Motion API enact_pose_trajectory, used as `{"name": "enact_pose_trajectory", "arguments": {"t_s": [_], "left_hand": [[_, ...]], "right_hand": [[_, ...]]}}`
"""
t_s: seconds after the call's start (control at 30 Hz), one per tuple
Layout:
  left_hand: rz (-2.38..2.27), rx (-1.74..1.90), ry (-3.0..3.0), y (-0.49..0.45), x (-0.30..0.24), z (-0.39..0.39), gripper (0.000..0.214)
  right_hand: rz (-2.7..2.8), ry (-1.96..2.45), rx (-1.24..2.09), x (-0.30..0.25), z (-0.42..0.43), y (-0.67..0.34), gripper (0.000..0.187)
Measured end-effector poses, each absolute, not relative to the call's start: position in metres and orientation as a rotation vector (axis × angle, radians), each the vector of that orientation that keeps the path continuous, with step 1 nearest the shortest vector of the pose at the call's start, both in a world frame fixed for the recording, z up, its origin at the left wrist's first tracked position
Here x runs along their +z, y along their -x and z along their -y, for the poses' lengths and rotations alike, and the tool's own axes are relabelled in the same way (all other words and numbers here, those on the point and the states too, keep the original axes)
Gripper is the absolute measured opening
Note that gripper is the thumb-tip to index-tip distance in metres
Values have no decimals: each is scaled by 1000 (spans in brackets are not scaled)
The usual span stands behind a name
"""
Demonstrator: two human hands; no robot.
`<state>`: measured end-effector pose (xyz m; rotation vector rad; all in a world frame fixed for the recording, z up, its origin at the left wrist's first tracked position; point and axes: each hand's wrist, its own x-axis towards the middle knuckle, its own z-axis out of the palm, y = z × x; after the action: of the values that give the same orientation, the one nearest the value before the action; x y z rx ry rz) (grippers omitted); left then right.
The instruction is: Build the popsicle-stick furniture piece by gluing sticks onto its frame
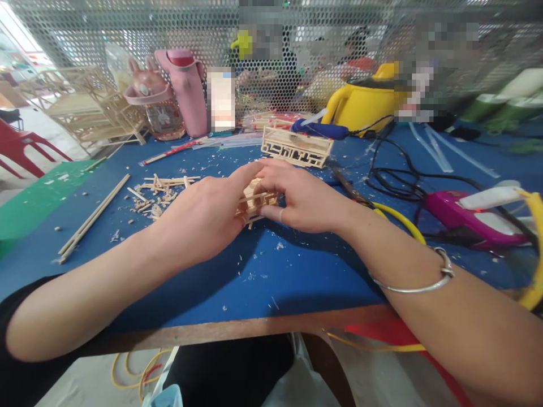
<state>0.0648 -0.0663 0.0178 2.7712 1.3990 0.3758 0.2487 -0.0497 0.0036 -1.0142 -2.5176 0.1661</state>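
Observation:
Between my hands is a small model made of thin wooden sticks [258, 199], partly covered by fingers. My left hand [207, 212] closes on its left side, with most fingertips hidden behind it. My right hand [303, 195] grips its right side, thumb at the near edge and fingers curled over the top. Just beyond them stands another wooden stick piece [297, 148] with a lattice front. Left of my hands lies a scatter of short cut wooden bits [159, 195]. Pliers [350, 186] with yellow handles lie beside my right wrist.
Two long sticks [95, 217] lie on the blue tabletop [203, 299] at left. At right are a purple glue gun [470, 217] and its black cord [396, 164]. A pink bottle [186, 93], a jar [159, 107] and a yellow container [360, 107] stand along the perforated metal screen [212, 28].

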Motion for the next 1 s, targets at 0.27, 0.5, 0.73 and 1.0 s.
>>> {"name": "enact_pose_trajectory", "arguments": {"t_s": [0.27,0.5,0.73,1.0], "left_hand": [[-1383,319,-2780,-59,24,61,67],[-1411,361,-2711,-61,23,66,64],[-1422,387,-2639,-63,22,68,65],[-1473,369,-2650,-64,22,71,66]], "right_hand": [[2462,1033,124,7,58,-242,17],[2418,1072,142,4,59,-243,16],[2438,1080,164,2,57,-247,14],[2445,1095,209,2,56,-248,13]]}}
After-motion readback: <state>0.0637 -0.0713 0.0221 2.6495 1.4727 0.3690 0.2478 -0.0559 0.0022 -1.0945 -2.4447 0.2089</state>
